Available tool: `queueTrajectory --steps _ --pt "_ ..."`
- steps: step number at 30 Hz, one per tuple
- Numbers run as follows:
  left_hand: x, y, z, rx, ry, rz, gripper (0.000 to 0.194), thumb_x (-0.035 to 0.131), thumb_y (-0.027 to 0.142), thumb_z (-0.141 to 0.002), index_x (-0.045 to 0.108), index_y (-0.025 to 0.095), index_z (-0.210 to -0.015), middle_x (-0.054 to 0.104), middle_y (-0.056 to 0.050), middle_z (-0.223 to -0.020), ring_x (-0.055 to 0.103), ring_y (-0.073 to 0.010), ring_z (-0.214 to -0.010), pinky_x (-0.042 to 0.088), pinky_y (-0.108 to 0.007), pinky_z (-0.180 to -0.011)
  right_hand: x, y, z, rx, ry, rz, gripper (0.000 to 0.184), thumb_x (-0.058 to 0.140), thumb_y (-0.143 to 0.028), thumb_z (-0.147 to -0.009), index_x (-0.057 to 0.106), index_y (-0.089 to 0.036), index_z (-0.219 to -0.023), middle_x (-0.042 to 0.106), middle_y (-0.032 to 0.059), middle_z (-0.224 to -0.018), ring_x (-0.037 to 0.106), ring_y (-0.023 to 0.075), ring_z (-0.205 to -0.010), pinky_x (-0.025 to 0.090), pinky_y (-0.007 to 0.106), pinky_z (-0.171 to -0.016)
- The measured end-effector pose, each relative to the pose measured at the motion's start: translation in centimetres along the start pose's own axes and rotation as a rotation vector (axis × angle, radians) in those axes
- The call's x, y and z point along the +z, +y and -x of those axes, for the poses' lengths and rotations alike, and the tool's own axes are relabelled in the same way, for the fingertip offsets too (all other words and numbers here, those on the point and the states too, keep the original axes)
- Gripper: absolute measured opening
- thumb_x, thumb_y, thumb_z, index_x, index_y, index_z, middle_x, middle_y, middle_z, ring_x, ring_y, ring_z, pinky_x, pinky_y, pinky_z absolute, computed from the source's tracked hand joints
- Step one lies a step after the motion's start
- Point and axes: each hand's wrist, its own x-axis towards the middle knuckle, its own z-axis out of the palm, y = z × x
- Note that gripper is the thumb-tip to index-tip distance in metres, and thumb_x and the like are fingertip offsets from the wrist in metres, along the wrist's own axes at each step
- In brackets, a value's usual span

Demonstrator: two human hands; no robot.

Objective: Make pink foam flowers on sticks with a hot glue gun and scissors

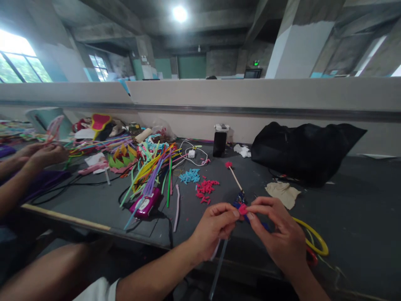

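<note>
A small pink folded piece (242,209) of fuzzy material is pinched between the fingertips of both hands. My left hand (217,225) grips its left side, thumb and forefinger together. From the right, the thumb and fingers of my right hand (277,230) close on it. Just behind the fingers lies a dark blue object (239,198), mostly hidden, so its kind is unclear. A clear rod (219,267) slants down below my left hand. Further up, a pink tuft (228,165) tops a pale stem (235,179). Piles of pink pieces (205,190) and blue pieces (189,176) sit to the left.
Many coloured pipe cleaners (150,171) lie across a purple device (145,203). A phone (219,144) stands near the partition, beside a black bag (300,152). A beige cloth (282,193) and a yellow loop (322,246) are at right. Another person's hands (46,154) work at far left.
</note>
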Motion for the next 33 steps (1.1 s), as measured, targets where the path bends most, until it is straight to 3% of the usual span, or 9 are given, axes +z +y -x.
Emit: queueTrajectory --steps 6,10,16,33 --pt "-0.03 -0.09 -0.08 -0.003 0.012 0.031 0.023 0.076 0.034 -0.070 0.066 0.014 -0.070 0.044 0.006 -0.049 0.023 -0.0031 -0.041 0.009 -0.024 -0.042 0.08 -0.09 -0.07 -0.019 0.004 0.040 0.010 0.060 -0.019 -0.086 0.066 -0.025 -0.090 0.061 0.0021 -0.093 0.060 0.0164 -0.087 0.048 0.031 -0.077" --pt "0.01 -0.05 -0.04 0.009 0.008 0.024 0.023 0.076 0.035 -0.071 0.065 0.014 -0.071 0.036 0.008 -0.044 0.022 -0.0037 -0.041 0.009 -0.023 -0.043 0.02 -0.25 -0.07 -0.018 0.007 0.043 0.010 0.060 -0.020 -0.086 0.066 -0.025 -0.092 0.061 0.0027 -0.094 0.060 0.0169 -0.087 0.048 0.032 -0.077" --pt "0.14 0.13 0.14 0.024 0.008 0.008 0.024 0.076 0.035 -0.072 0.065 0.014 -0.072 0.038 0.007 -0.046 0.023 -0.0042 -0.043 0.009 -0.024 -0.043 -0.19 -0.59 0.05 -0.029 0.012 0.029 0.021 0.062 -0.022 -0.085 0.064 -0.024 -0.106 0.062 0.0053 -0.101 0.060 0.0211 -0.097 0.048 0.038 -0.084" --pt "0.19 0.02 0.25 0.097 0.014 -0.049 0.029 0.083 0.038 -0.066 0.073 0.012 -0.075 0.040 0.007 -0.048 0.025 -0.0042 -0.046 0.013 -0.023 -0.046 -0.15 -0.76 0.04 -0.067 0.043 0.022 0.013 0.064 -0.016 -0.085 0.065 -0.025 -0.093 0.059 0.0031 -0.094 0.058 0.0172 -0.089 0.048 0.034 -0.077"
